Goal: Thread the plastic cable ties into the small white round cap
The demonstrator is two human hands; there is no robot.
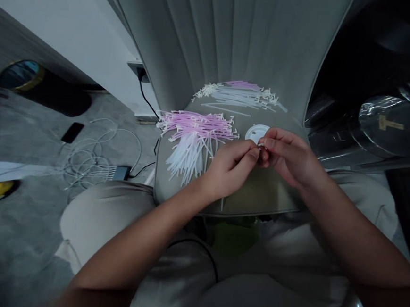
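My left hand point(232, 167) is closed in a pinch over the chair seat, its fingertips meeting those of my right hand point(286, 153). Between the right fingertips shows a tiny white piece point(260, 144); whatever the left fingers grip is hidden. Just behind the hands lies a round white lid-like disc point(255, 133), partly covered by the right fingers. To their left is a pile of pink sticks with white ends point(200, 124), overlapping a fan of whitish sticks point(186, 157). Farther back rests another row of whitish sticks point(238, 97) with some pink ones on top.
The grey chair's ribbed backrest point(236, 33) rises behind the seat. On the floor at left are tangled white cables point(91, 158), a black phone-like object point(72, 132) and a dark cylinder point(59, 92). Plastic-wrapped items point(381, 125) stand at right.
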